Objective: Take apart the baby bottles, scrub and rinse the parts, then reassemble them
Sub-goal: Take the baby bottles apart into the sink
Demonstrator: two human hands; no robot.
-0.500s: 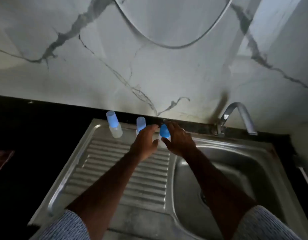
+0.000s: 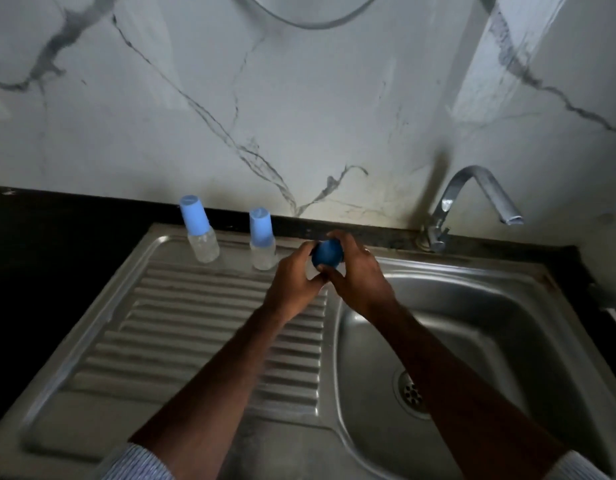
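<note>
**Third bottle held between both hands, cap end toward the camera**

The person has one baby bottle (image 2: 328, 252) lifted between both hands over the far edge of the drainboard (image 2: 202, 327), just left of the sink basin (image 2: 472, 323). Its long axis points roughly up toward the camera, so only the round blue cap end shows; the clear body below is hidden behind the palms. The left hand (image 2: 294, 282) comes in from the left and below, fingers curled around the lower part, which appears to be the bottle's body. The right hand (image 2: 355, 271) closes over from the right, thumb and fingers curled around the cap. Both hands are equally close, touching the bottle from opposite sides.

Judging from this grip, the coming move is likely a twist or pull of the cap along that upright axis, with the left hand steadying.

Two more capped bottles, the far-left bottle (image 2: 199, 233) and the middle bottle (image 2: 262, 239), stand upright to the left, at the far edge of the drainboard. The tap (image 2: 472, 192) sits far right.
</note>
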